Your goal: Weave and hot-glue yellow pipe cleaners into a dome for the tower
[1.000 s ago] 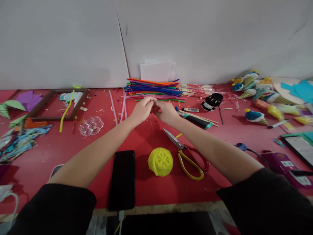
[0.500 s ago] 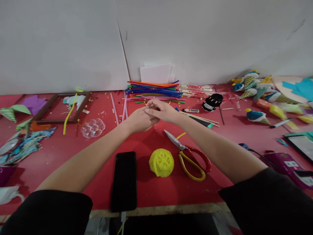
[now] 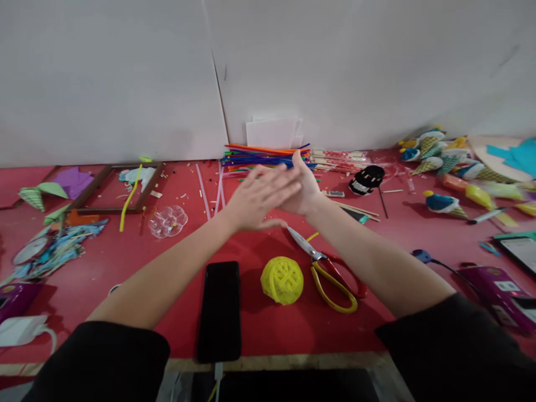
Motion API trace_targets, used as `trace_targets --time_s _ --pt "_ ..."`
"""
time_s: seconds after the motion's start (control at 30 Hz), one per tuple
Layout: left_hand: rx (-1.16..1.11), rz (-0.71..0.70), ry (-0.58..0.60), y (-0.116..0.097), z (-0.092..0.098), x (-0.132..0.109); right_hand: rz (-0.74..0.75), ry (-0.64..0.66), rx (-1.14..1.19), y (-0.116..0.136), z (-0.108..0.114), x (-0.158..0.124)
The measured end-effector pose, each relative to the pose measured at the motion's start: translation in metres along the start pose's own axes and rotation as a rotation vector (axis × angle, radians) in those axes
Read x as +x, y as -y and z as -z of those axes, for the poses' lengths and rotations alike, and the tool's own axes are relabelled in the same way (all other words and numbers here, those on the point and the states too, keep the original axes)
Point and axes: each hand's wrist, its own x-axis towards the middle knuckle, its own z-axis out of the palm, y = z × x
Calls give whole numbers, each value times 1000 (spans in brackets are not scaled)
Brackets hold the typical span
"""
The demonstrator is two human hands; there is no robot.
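Note:
My left hand (image 3: 259, 198) is stretched out palm down, its fingers lying across the palm of my right hand (image 3: 305, 187). That right hand is turned palm up with the thumb raised, and no object shows in either one. Below them on the red table sits a yellow ball (image 3: 282, 281) wound from fuzzy strips. To its right lie scissors (image 3: 322, 265) with one red and one yellow handle, their blades pointing towards my hands. A black phone (image 3: 220, 312) lies left of the ball. A short yellow strip (image 3: 312, 237) is beside the blades.
Colourful pipe cleaners (image 3: 268, 156) are piled by the wall. A wooden frame (image 3: 153, 187) and clear flower-shaped palette (image 3: 168, 221) lie to the left. A black-and-white fuzzy piece (image 3: 367, 180), small stuffed cones (image 3: 444, 204) and a purple device (image 3: 498, 293) are to the right.
My hands were clasped with fingers curled over each other. Now the fingers are straightened, the left ones sliding over the right palm. The view has shifted slightly.

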Motion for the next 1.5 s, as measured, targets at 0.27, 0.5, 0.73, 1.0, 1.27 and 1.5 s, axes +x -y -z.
trace_targets --time_s 0.27,0.5,0.73,1.0,1.27,1.5 --pt "-514 693 -447 47 22 30 159 62 -58 45 6 -28" --pt "-1188 870 -132 7 19 36 23 92 -16 19 15 -11" --pt "-1109 962 -118 -11 8 22 -196 -165 459 -10 31 14" --pt "-896 946 -51 -7 -9 20 -41 -131 822 -12 15 7" --pt "-408 857 71 -10 -12 25 108 -254 271 -25 12 13" --pt "-140 834 -102 17 -20 28 224 -605 -413 -53 46 21"
